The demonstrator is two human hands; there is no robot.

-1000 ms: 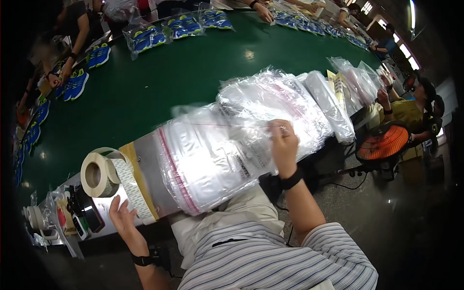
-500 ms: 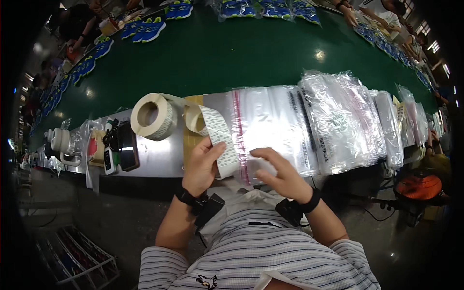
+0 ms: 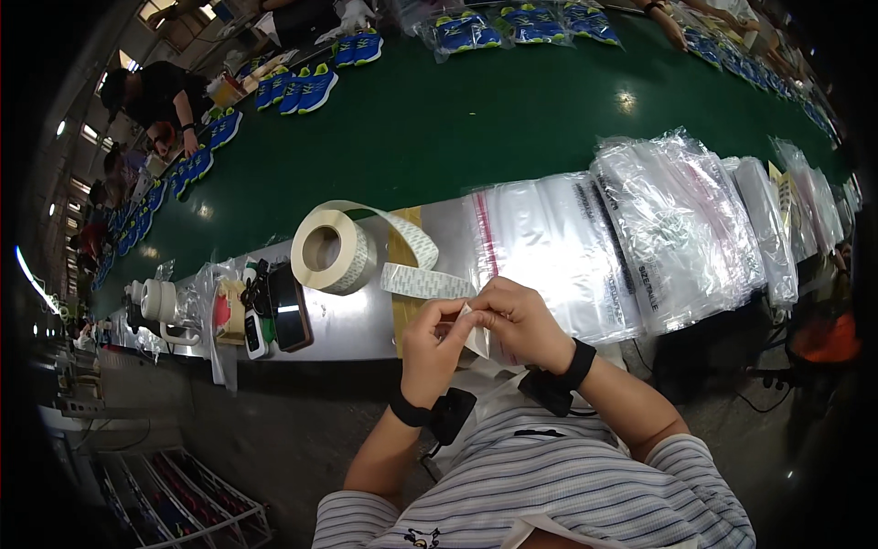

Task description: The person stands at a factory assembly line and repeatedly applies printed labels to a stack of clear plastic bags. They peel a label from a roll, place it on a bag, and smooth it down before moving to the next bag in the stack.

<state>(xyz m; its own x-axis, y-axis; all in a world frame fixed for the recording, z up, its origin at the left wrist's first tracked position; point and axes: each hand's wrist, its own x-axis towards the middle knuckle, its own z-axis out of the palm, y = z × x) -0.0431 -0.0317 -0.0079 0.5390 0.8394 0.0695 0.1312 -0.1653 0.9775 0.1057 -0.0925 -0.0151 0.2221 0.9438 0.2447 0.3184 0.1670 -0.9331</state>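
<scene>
A roll of labels (image 3: 361, 265) lies on the metal worktop, and its printed backing strip (image 3: 422, 281) loops out toward my hands. My left hand (image 3: 433, 351) is closed, pinching the strip near its loose end. Right against it, my right hand (image 3: 523, 322) is closed too, with thumb and finger gripping the white tip, which is folded to a point. Fingers partly hide the held end, so I cannot tell whether a label has come off it. Just beyond my right hand lies a stack of clear plastic bags (image 3: 549, 247) with a red seal line.
More bags (image 3: 677, 229) are piled to the right. On the left lie a phone (image 3: 289, 309), a small white device (image 3: 255, 337) and white headphones (image 3: 160, 302). Blue shoes (image 3: 309, 89) line the far edge of the green table (image 3: 457, 119). Co-workers stand beyond.
My right hand has moved left to meet my left hand and taken hold of the strip's end. The strip now bends down between roll and hands. The view has shifted.
</scene>
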